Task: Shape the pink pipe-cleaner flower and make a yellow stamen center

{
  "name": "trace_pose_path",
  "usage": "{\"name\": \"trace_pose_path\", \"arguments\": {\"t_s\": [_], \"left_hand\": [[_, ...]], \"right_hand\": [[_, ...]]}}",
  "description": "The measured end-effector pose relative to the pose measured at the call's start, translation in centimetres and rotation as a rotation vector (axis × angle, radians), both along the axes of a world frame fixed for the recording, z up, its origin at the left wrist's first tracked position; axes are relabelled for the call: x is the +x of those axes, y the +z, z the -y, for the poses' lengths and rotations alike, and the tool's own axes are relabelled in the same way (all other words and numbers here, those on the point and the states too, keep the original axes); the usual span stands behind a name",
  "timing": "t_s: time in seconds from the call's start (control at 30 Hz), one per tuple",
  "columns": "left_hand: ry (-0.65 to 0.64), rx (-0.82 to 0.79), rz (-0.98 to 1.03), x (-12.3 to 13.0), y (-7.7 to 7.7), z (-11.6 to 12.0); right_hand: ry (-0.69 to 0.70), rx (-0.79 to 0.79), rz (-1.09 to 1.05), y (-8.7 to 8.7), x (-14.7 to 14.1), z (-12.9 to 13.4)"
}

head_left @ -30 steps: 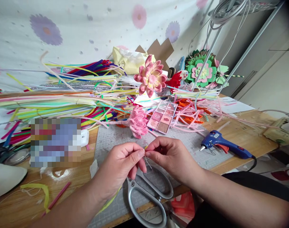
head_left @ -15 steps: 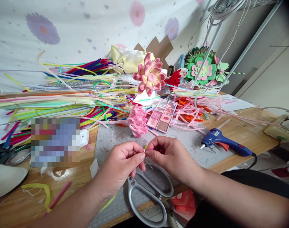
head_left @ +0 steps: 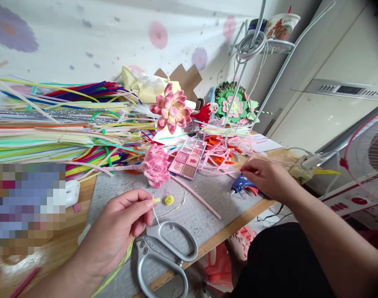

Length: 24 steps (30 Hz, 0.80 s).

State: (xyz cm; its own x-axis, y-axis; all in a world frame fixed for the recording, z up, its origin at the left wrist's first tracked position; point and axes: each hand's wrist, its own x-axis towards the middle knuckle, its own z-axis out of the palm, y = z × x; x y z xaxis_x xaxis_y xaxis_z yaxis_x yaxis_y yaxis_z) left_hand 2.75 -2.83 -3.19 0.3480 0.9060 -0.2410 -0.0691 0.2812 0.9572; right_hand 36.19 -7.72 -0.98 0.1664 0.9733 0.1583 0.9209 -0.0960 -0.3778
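My left hand (head_left: 126, 219) pinches a small yellow strip (head_left: 157, 200) between thumb and fingertips, with a thin white thread hanging beside it. To the right of the fingertips lies a small round yellow coil (head_left: 169, 200) on the grey cutting mat (head_left: 114, 186). Large silver-handled scissors (head_left: 165, 252) rest just below that hand. Over a blue glue gun (head_left: 243, 184) hovers my right hand (head_left: 268, 178), its fingers loosely bent and no firm grip visible. Part of the gun is hidden beneath it. A pink fuzzy flower (head_left: 157, 165) lies on the mat.
Bundles of colourful pipe cleaners (head_left: 52, 136) fill the back left. A makeup palette (head_left: 189, 159) and an upright pink flower (head_left: 172, 108) stand mid-table. Pink strips lie behind the glue gun. At right are a metal rack (head_left: 238, 78) and a fan (head_left: 371, 149).
My right hand has left my left hand and moved right to the glue gun. The left still pinches its small piece. The view has swung right, and the yellow coil now shows on the mat.
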Motion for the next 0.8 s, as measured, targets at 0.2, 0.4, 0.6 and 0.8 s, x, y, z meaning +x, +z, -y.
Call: {"name": "trace_pose_path", "arguments": {"t_s": [0.2, 0.4, 0.6, 0.8], "left_hand": [[0.083, -0.023, 0.062, 0.3, 0.3, 0.1], [0.109, 0.010, 0.083, 0.2, 0.5, 0.1], [0.078, 0.077, 0.061, 0.1, 0.2, 0.3], [0.037, 0.137, -0.050, 0.0, 0.1, 0.4]], "right_hand": [[-0.071, -0.232, 0.110, -3.7, 7.0, 1.4], [-0.119, -0.213, -0.042, -3.1, 6.5, 1.9], [-0.285, 0.116, -0.823, -1.9, 1.6, 3.1], [-0.013, -0.198, -1.107, -2.4, -7.0, 3.7]]}}
